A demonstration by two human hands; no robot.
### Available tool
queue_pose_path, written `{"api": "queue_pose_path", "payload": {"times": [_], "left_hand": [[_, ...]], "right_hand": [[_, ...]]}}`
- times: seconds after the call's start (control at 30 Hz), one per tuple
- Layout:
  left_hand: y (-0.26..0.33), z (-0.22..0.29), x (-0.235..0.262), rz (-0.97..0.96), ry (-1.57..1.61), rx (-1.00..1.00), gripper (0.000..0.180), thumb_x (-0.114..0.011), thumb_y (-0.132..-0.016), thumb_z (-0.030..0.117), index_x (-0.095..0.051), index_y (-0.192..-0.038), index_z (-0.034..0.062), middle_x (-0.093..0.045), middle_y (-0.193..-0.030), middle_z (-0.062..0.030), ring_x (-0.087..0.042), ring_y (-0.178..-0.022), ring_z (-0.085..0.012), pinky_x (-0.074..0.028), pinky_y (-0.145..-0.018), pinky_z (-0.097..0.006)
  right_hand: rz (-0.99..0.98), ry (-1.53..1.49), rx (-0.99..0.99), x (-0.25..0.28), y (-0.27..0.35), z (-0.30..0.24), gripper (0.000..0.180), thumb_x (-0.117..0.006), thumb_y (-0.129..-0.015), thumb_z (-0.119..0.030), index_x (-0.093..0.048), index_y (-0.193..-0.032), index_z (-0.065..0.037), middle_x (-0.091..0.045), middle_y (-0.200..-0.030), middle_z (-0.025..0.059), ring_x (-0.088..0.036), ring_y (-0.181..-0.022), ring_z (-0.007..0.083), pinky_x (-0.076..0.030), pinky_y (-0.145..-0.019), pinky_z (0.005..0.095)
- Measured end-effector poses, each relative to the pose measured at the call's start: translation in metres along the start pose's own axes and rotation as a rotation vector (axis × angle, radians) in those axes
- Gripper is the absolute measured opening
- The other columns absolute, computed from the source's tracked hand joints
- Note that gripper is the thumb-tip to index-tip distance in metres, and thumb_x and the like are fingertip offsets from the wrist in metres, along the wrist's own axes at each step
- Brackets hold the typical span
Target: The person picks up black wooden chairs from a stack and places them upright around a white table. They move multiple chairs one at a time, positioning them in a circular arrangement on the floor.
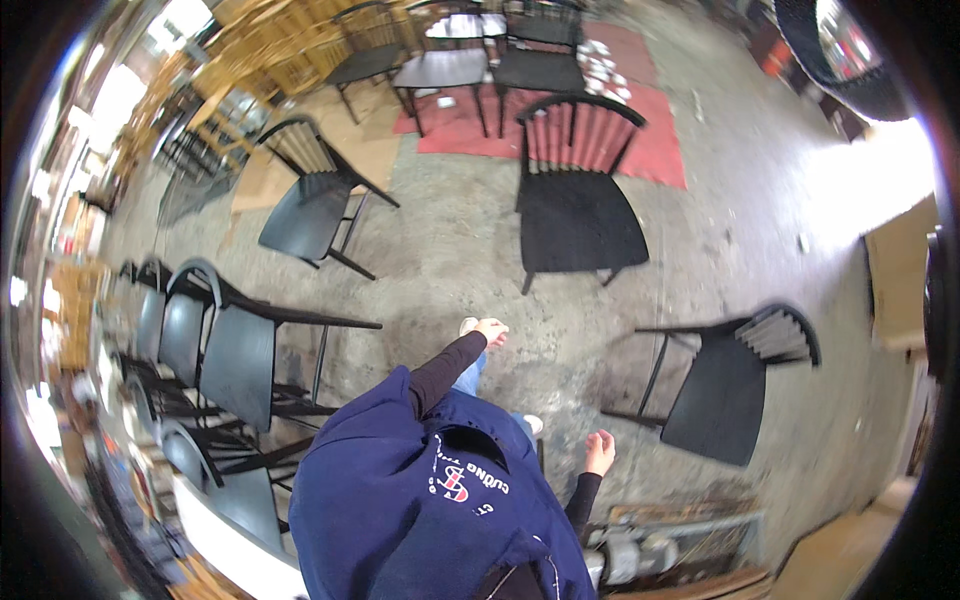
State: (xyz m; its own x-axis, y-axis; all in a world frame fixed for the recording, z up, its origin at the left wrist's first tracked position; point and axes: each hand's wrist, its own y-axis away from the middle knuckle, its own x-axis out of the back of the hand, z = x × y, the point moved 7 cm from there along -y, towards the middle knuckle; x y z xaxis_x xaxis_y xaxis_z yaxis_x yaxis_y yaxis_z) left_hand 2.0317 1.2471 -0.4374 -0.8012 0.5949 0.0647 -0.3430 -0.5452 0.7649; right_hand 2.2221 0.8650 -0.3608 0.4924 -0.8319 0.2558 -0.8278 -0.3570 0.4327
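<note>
My left hand (492, 332) hangs in front of me over the concrete floor, fingers loosely bent and holding nothing I can see. Lower and to the right, my right hand (600, 453) is held out from my side, also loosely bent with nothing visible in it. Neither hand touches a chair. The black spindle-back chair (715, 400) on the right is nearest to my right hand. Ahead stands another black chair (582, 222) with a curved backrest. A third black chair (305, 215) stands front left, turned at an angle.
Several black chairs (238, 360) crowd together at my left. More chairs (440, 70) stand at the back by a red sheet (650, 130) with small white pieces on it. Unpainted wooden furniture (270, 50) fills the far left. A metal machine (640, 555) sits low at right.
</note>
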Motion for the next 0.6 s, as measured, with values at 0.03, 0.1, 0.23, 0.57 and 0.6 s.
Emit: {"api": "queue_pose_path", "payload": {"times": [0.03, 0.1, 0.23, 0.57, 0.6], "left_hand": [[-0.009, 0.005, 0.023, 0.038, 0.006, 0.005, 0.017, -0.059, -0.076, 0.026, -0.058, -0.086, 0.0132, -0.062, -0.074, -0.0023, -0.058, -0.058, -0.011, -0.041, -0.047, -0.027], [-0.026, 0.019, 0.066, 0.123, 0.048, -0.027, 0.017, -0.059, -0.075, 0.025, -0.057, -0.086, 0.012, -0.062, -0.073, -0.0026, -0.058, -0.057, -0.0113, -0.042, -0.048, -0.027], [-0.024, 0.112, 0.131, 0.048, 0.226, -0.269, 0.02, -0.059, -0.078, 0.022, -0.055, -0.093, 0.0086, -0.061, -0.077, -0.0041, -0.057, -0.062, -0.0111, -0.046, -0.056, -0.026], [0.295, 0.44, 0.29, -0.335, 0.451, -1.572, 0.016, -0.052, -0.07, 0.015, -0.059, -0.076, 0.0019, -0.058, -0.069, -0.0093, -0.053, -0.057, -0.0188, -0.042, -0.054, -0.027], [0.318, 0.457, 0.299, -0.358, 0.504, -1.686, 0.015, -0.054, -0.067, 0.018, -0.059, -0.072, 0.0047, -0.057, -0.064, -0.0097, -0.05, -0.047, -0.0199, -0.04, -0.047, -0.028]], "right_hand": [[-0.007, -0.016, 0.036, -0.015, -0.019, -0.019, 0.023, -0.053, -0.081, -0.018, -0.052, -0.1, -0.005, -0.06, -0.078, 0.0044, -0.057, -0.066, 0.0114, -0.04, -0.051, 0.0216], [-0.044, -0.04, 0.04, -0.053, -0.051, -0.052, 0.023, -0.053, -0.081, -0.019, -0.052, -0.1, -0.006, -0.061, -0.079, 0.0047, -0.057, -0.064, 0.0118, -0.04, -0.051, 0.0217], [-0.074, -0.089, 0.045, -0.158, -0.1, -0.11, 0.024, -0.053, -0.081, -0.02, -0.051, -0.101, -0.007, -0.06, -0.079, 0.0056, -0.056, -0.063, 0.0124, -0.041, -0.05, 0.0227], [-0.661, 0.722, 0.465, -0.434, -0.07, -0.245, 0.03, -0.055, -0.075, -0.025, -0.053, -0.099, -0.008, -0.062, -0.084, 0.0146, -0.06, -0.075, 0.0288, -0.047, -0.067, 0.0371], [-0.694, 0.816, 0.489, -0.452, -0.073, -0.255, 0.03, -0.055, -0.074, -0.025, -0.053, -0.099, -0.008, -0.062, -0.083, 0.0132, -0.059, -0.077, 0.0288, -0.046, -0.067, 0.0379]]}}
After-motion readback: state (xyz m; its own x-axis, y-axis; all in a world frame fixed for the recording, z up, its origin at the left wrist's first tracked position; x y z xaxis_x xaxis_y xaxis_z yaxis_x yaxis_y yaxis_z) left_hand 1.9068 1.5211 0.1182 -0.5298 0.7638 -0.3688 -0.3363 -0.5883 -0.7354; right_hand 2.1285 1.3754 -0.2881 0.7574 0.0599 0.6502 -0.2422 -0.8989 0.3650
